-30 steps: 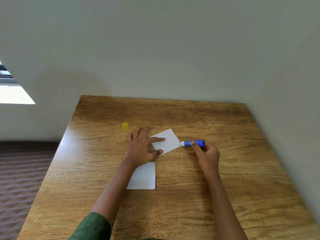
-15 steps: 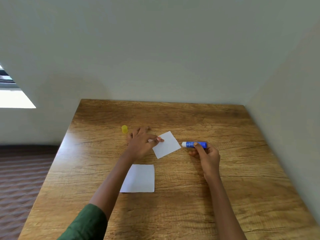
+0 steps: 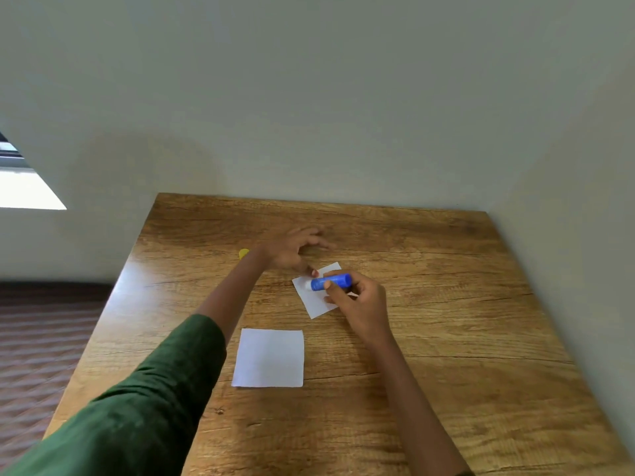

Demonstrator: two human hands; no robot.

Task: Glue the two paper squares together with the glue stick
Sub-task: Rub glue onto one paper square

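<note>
- Head view shows the gluing step in hand: the right hand (image 3: 360,300) lays the glue stick (image 3: 331,282) across the far paper square (image 3: 318,295), its pale tip over the square's left part.
- Right fingers (image 3: 335,291) are wrapped shut round the blue barrel, which lies nearly level and points left.
- Left hand (image 3: 292,250) reaches forward with loosely spread fingers holding nothing; its thumb tip presses the square's far-left corner to pin it on the wooden surface (image 3: 446,338).
- Near paper square (image 3: 269,358) lies flat and untouched, well apart from both hands, toward the person.
- Yellow cap (image 3: 243,253) sits beyond the left forearm, partly hidden.
- Judged next: spread glue over the pinned square, then lift the near square and align it edge to edge on top.
- Left sleeve (image 3: 137,407) is green; the right forearm is bare.
</note>
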